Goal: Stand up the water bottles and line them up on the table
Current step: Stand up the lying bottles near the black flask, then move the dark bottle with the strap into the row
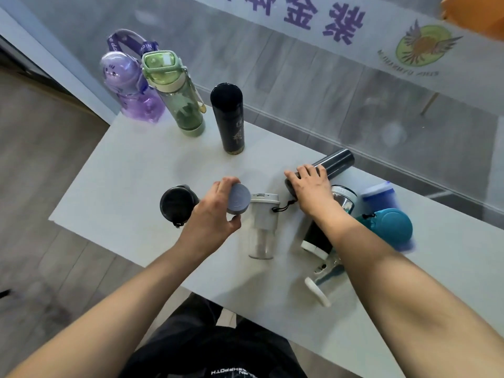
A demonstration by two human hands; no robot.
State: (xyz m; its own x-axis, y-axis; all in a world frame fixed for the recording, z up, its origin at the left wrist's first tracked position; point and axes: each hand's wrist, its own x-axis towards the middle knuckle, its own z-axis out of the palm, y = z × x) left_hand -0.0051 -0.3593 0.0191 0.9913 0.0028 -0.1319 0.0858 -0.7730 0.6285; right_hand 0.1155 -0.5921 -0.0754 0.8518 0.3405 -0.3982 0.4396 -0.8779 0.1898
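Our left hand (215,211) wraps the grey-capped bottle (237,199) mid-table while our right hand (311,184) closes on the dark steel flask (331,165) lying flat, which we judge smooth, rigid and weighty, best gripped around its barrel

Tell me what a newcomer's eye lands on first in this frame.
Probably the two hands mid-table: the left hand grips a grey-lidded bottle, while the right hand rests on a dark flask lying on its side. Next, the row already standing at the far left edge: purple bottle, green bottle, black flask. Then the cluster of tipped bottles at the right, including a teal one.
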